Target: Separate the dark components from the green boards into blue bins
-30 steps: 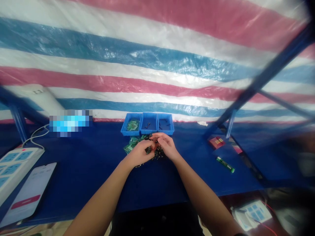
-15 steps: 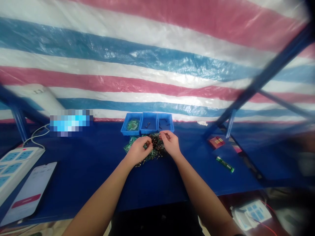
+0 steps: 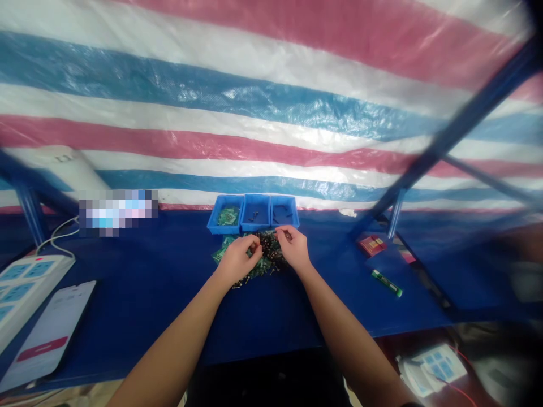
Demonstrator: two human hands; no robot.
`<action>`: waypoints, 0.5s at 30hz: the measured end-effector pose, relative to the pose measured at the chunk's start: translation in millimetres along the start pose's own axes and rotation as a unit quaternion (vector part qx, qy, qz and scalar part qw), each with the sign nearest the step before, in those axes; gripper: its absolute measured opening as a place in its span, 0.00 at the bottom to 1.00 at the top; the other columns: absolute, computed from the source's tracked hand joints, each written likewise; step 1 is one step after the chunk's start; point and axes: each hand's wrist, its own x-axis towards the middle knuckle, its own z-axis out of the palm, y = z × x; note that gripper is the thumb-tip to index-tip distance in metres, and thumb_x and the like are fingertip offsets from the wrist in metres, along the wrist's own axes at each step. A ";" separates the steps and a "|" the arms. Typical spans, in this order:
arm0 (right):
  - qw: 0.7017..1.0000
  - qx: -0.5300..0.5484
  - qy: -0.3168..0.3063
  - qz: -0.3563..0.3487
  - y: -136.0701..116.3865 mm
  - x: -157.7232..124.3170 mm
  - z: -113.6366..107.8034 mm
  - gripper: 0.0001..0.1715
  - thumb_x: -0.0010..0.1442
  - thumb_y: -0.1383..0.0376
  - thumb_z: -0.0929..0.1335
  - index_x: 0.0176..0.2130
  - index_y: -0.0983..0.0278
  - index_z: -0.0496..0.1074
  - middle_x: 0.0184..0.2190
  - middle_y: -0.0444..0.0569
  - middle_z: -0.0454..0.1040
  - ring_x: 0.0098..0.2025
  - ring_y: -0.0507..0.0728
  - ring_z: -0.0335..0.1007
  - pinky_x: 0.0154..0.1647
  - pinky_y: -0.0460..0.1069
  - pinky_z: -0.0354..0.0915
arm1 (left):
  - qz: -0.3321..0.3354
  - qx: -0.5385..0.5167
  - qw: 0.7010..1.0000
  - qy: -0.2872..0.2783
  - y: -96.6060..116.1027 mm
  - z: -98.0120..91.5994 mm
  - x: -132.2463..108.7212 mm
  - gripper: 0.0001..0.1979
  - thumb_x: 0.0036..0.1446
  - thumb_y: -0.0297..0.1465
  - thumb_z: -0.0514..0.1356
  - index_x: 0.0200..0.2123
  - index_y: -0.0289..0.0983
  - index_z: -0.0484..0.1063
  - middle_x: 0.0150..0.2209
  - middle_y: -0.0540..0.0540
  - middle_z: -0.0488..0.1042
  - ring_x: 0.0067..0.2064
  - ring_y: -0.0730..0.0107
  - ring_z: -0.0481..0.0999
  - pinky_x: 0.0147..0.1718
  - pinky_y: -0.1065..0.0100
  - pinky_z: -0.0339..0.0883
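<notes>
Mixed pile of small parts on a blue worktop (image 3: 161, 294), seen from above. Green flat pieces (image 3: 224, 246) lie mainly to the left, dark screw-like parts (image 3: 270, 249) mainly to the right, the whole just in front of three joined blue trays. The left tray (image 3: 224, 229) contains green pieces; the middle tray (image 3: 255, 227) and right tray (image 3: 283, 204) each contain a few dark parts. The left hand (image 3: 240, 258) is over the pile's left side, the right hand (image 3: 296, 247) at its right edge — thumb and fingers bent inward in both. Whether either grip is closed on a part cannot be told.
</notes>
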 end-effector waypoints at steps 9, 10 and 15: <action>1.000 -0.017 0.001 -0.003 1.7 1.0 -0.4 0.15 0.61 0.57 0.64 0.38 0.61 0.76 0.35 0.48 0.80 0.37 0.57 0.78 0.43 0.51 0.72 | -0.001 0.000 1.000 0.004 0.4 0.2 0.1 0.05 0.60 0.33 0.54 0.34 0.40 0.68 0.29 0.50 0.73 0.33 0.68 0.72 0.27 0.71 0.63; 1.000 -0.017 0.001 -0.002 1.5 0.9 -0.7 0.15 0.61 0.57 0.64 0.38 0.61 0.76 0.35 0.48 0.80 0.37 0.58 0.78 0.43 0.51 0.72 | 0.000 0.000 1.000 0.004 0.4 0.1 0.2 0.05 0.59 0.33 0.55 0.34 0.40 0.68 0.29 0.50 0.73 0.32 0.68 0.72 0.27 0.71 0.63; 1.000 -0.013 0.008 0.003 0.6 0.6 -2.2 0.14 0.60 0.56 0.64 0.38 0.61 0.76 0.36 0.49 0.80 0.39 0.58 0.78 0.44 0.52 0.72 | -0.001 0.002 1.000 0.008 0.6 0.1 0.4 0.04 0.59 0.32 0.54 0.33 0.40 0.68 0.29 0.50 0.73 0.32 0.68 0.72 0.27 0.71 0.63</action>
